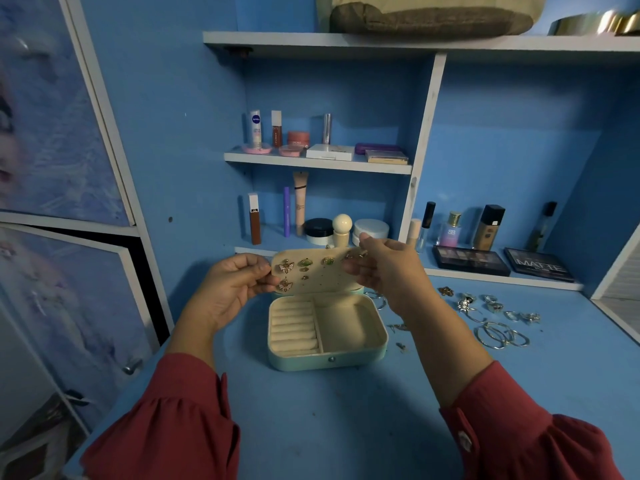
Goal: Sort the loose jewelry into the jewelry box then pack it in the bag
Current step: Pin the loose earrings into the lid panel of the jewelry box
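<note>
Mint jewelry box open at frame centre on blue counter; cream padded interior, ring rolls left, bare compartment right. Earring panel in lid holds butterfly and green studs. Left hand pinches panel's left edge; right hand pinches earring at its upper right. Silver hoops and rings lie loose, right of box. Cosmetics line shelves behind.

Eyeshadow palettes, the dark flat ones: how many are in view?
2. Both lie flat on the low ledge right of the shelf unit: the left palette beside the bottles, and the MATTE palette to its right. The right hand hides neither.
</note>
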A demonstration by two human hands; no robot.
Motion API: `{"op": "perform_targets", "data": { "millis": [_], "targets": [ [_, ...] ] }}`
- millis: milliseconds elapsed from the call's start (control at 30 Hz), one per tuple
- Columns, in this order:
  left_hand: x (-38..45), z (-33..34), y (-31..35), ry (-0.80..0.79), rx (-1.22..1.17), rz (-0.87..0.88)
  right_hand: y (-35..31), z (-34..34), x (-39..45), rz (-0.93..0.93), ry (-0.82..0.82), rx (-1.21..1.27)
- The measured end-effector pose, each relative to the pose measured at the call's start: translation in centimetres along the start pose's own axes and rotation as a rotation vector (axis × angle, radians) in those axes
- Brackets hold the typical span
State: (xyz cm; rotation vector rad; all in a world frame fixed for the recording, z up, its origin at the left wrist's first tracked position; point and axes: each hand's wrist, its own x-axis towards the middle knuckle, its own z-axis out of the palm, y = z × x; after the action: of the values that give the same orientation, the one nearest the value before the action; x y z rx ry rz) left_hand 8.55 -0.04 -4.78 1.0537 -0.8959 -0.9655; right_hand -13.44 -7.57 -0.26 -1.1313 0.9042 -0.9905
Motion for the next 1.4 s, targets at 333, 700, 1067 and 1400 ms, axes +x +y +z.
{"op": "perform_targets", "data": {
  "millis": [333,700,1067,1400],
  "targets": [
    [-0.4,-0.4,0.4,-0.089,0.101,-0.114,0.5,-3.4,-0.4,0.304,-0.234,0.021],
    [-1.8,4.8,3.1,-0.12,0.214,0.164,2.0,-5.1,0.5,0.357,-0.432,-0.098],
    [-6.0,14.9,-4.1,-0.586,1.199,0.405,3.2,-5.8,1.9,0.29,-0.465,-0.024],
    [-6.2,16.3,-6.7,-0.415,1.485,0.825,3.6,-6.0,2.6,0.283,-0.469,-0.017]
  ]
}}
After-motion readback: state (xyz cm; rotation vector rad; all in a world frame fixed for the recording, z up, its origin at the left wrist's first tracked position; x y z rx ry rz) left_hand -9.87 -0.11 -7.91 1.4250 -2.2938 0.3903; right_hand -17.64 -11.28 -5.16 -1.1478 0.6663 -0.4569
